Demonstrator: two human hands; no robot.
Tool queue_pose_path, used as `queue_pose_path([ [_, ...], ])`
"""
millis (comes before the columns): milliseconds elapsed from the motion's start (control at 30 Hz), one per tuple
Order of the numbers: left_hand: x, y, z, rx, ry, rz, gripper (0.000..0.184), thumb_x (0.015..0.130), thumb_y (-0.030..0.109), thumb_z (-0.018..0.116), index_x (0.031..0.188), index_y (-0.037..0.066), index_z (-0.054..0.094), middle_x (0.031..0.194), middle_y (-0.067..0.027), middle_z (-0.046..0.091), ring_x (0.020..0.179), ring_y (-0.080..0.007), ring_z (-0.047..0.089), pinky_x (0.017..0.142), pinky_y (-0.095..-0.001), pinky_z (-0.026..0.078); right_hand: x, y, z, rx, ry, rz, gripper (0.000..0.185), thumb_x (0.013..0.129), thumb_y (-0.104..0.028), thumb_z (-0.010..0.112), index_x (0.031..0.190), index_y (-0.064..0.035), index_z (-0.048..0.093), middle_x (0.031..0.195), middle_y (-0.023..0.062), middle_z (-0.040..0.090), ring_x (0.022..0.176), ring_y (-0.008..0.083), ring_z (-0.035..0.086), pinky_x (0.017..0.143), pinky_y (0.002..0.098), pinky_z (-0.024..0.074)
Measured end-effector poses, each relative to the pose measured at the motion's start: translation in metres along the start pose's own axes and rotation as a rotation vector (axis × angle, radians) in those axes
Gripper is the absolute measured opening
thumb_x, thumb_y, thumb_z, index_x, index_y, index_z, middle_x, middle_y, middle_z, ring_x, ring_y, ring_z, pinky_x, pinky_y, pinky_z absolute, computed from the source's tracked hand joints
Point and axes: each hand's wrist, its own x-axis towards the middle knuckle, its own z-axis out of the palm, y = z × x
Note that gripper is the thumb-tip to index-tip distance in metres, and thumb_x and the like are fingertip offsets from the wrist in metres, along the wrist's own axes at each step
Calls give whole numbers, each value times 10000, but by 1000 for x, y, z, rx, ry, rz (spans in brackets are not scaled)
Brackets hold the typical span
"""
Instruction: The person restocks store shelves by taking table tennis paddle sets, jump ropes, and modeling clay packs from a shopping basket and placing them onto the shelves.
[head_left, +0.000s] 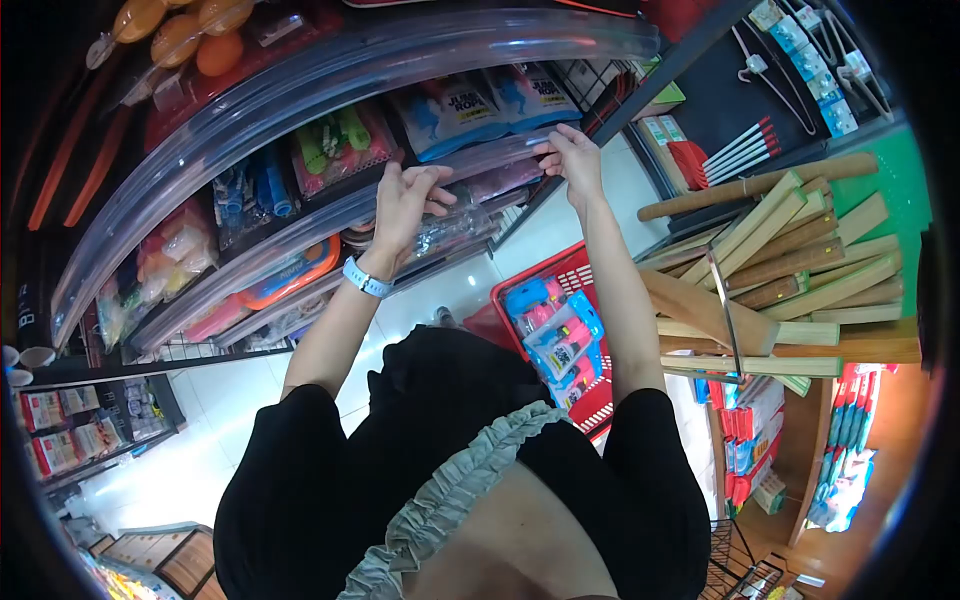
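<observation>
My left hand (408, 205), with a light-blue watch (366, 279) on its wrist, is at the clear plastic front strip (325, 222) of a shelf. Its fingers are loosely curled and apart, with nothing visible in them. Near the strip's right end is my right hand (574, 168), its fingers bent but apart; whether they press on the strip I cannot tell. Behind the strip lie jump rope packs (448, 112) in blue and pink bags. To their left is a packet with green and pink contents (340, 148).
Below my hands stands a red shopping basket (500, 292) holding several pink-and-blue packs (563, 345). Wooden-looking handles and slats (775, 260) jut out on the right. Orange balls (175, 45) are at upper left. Lower shelves hold more packaged goods (285, 280).
</observation>
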Motion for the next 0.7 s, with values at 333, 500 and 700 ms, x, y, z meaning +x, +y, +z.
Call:
queue_pose_path([
  [333,40,1,-16,-353,-84,-366,275,968,173,461,1037,-84,529,975,-191,649,746,-194,671,597,-252,567,48,-5,14,65,129,185,148,881,-128,573,868,18,559,717,130,656,492,129,577,405,222,427],
  [500,52,2,-4,-332,-72,-390,252,970,164,463,1036,-70,530,908,-156,646,705,-179,658,599,-249,558,48,-14,23,77,97,51,89,851,-86,595,815,-16,555,644,80,600,476,122,536,433,230,423],
  [700,33,11,-7,-275,-313,-214,192,947,139,505,1001,-29,578,845,-104,650,692,-158,649,605,-224,529,10,-25,12,310,55,-53,73,841,-84,606,819,-41,552,631,47,554,517,119,513,457,241,396],
])
